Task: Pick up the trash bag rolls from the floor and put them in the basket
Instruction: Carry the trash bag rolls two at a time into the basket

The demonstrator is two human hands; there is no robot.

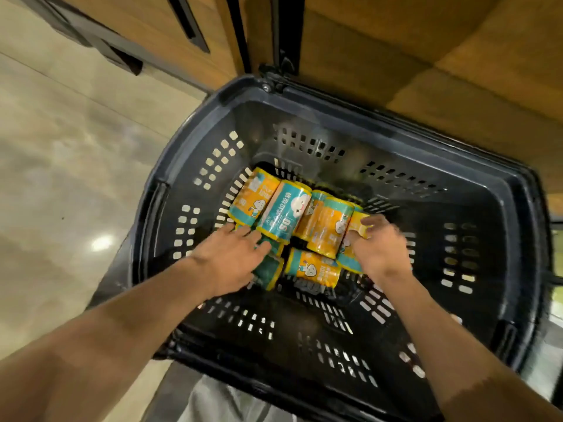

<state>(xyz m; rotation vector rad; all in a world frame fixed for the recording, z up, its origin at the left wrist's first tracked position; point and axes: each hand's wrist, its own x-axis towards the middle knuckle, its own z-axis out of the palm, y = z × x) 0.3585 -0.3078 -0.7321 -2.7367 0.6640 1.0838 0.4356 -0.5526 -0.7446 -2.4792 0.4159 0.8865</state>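
Both hands down among the trash bag rolls in the basket

The right hand's (379, 248) fingers (370, 222) curl round the end of a yellow roll (359, 226) at the right edge of the pile, pinching it; the left hand (234, 257) lies flatter, fingers extended over a teal roll (269, 269) at the near left, pressing or touching it rather than clearly gripping. Around them the other trash bag rolls (283, 211) lie on their sides, packed close on the floor of the dark perforated basket (457, 269), which stands on pale tiles (61, 178) beside wooden shelving (396, 41). By my reading the job is nearly done: no roll shows on the visible floor, though much of it lies out of view
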